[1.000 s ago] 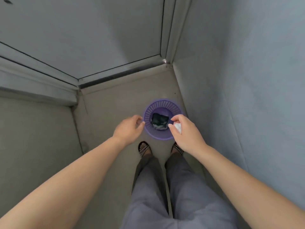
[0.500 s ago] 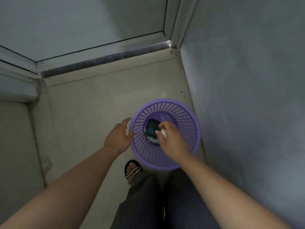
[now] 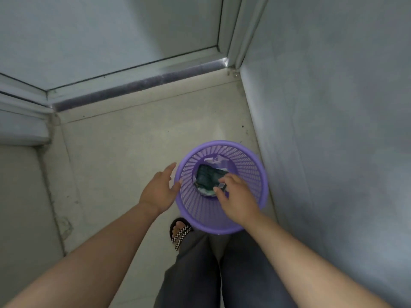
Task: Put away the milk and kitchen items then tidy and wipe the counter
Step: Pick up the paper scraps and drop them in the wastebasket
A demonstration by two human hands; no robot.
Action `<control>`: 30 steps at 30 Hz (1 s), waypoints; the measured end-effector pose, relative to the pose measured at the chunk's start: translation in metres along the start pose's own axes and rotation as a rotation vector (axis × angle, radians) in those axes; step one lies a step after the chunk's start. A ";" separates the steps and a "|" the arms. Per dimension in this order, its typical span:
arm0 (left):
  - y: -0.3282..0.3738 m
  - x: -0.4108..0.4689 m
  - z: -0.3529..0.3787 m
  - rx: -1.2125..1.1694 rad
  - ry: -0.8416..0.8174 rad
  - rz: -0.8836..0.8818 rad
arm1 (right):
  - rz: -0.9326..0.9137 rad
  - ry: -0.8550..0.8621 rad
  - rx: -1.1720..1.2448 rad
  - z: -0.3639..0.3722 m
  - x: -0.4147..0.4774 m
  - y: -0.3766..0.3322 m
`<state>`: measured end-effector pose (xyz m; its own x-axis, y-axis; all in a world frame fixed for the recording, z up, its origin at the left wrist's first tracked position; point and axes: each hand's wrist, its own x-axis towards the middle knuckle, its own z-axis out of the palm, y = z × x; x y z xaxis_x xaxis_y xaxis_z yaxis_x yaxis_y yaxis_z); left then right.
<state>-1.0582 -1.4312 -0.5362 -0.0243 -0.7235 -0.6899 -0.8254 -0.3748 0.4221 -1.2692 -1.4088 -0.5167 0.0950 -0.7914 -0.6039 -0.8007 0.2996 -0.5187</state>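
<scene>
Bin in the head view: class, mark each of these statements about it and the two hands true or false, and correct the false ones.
1. The bin stands on the floor beside a wall. True.
2. The bin is empty. False: a dark wrapper lies in it.
3. The left hand grips the rim. False: it is open, beside the bin.
4. The right hand pinches a small scrap over the bin. True.

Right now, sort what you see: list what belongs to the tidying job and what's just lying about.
In the job: right hand, pinching a small pale scrap; purple basket below it; left hand, open beside the rim.
Just lying about: dark packet in the basket; checkered sandal; metal door track.
</scene>
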 end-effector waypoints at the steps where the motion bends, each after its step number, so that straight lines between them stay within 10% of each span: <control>1: 0.007 -0.011 -0.011 -0.002 -0.005 -0.003 | 0.013 0.003 0.042 -0.009 -0.013 -0.008; 17: 0.138 -0.344 -0.239 -0.115 0.121 0.180 | -0.098 0.048 0.288 -0.221 -0.312 -0.228; 30: 0.130 -0.536 -0.270 -0.503 0.404 0.213 | -0.426 0.030 0.235 -0.257 -0.434 -0.284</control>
<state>-1.0003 -1.2493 0.0475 0.1359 -0.9344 -0.3293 -0.4606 -0.3538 0.8140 -1.2349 -1.2875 0.0479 0.3651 -0.8838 -0.2925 -0.5386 0.0557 -0.8407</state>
